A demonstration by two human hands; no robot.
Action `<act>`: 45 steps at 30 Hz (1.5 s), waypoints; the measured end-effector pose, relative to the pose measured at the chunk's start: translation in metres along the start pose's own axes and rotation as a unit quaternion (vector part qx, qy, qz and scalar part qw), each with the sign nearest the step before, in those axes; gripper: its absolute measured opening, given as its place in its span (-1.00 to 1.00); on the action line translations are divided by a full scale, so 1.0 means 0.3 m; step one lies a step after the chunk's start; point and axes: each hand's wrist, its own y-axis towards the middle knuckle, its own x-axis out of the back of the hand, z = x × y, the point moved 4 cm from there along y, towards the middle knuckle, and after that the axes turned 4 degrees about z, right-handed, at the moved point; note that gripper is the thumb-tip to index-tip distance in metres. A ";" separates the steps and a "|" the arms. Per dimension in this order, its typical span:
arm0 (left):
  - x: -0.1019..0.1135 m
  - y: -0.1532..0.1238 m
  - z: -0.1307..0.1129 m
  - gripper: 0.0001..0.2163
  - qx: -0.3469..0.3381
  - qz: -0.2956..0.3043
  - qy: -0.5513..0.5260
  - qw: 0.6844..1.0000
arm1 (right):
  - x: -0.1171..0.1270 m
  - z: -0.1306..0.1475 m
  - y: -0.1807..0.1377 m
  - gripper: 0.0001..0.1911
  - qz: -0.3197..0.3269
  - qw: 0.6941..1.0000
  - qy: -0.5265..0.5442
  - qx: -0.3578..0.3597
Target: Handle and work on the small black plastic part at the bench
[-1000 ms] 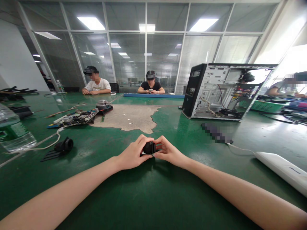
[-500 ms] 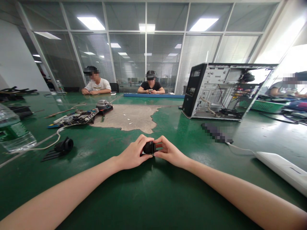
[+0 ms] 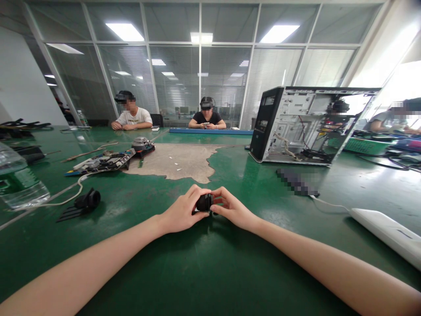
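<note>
A small black rounded part [image 3: 204, 202] is between my two hands, just above the green tabletop or touching it; I cannot tell which. My left hand [image 3: 184, 208] is closed round its left side, fingers over the top and thumb beneath. At its right edge, my right hand [image 3: 234, 208] pinches with curled fingers and thumb. What the part belongs to is hidden by the fingers. Farther left lies another black piece [image 3: 86, 200] with a round opening and slatted prongs.
An opened computer case [image 3: 268, 125] stands at the right, near a blurred dark object [image 3: 296, 182] cabled to a white power bank [image 3: 388, 230]. On the left are a circuit board [image 3: 98, 162] and a water bottle [image 3: 21, 184]. Other people sit across and at the right.
My right thumb has shifted slightly up along the black part's right edge, and the part looks turned a little. My left hand has kept its place.
</note>
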 end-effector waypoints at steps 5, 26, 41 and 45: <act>-0.003 0.002 0.004 -0.58 0.002 0.004 0.006 1.000 | -0.007 0.004 -0.007 -0.66 0.026 0.999 0.029 0.009; 0.000 -0.002 0.003 -0.57 0.003 -0.002 0.005 1.000 | -0.008 0.013 -0.006 -0.73 -0.009 0.999 0.042 0.007; -0.001 0.001 0.002 -0.58 0.002 -0.001 0.003 1.000 | -0.011 0.017 -0.011 -0.67 0.009 0.998 0.063 0.014; -0.002 0.000 0.004 -0.57 0.008 -0.002 0.000 1.000 | -0.005 0.014 -0.006 -0.79 -0.022 0.999 0.035 0.008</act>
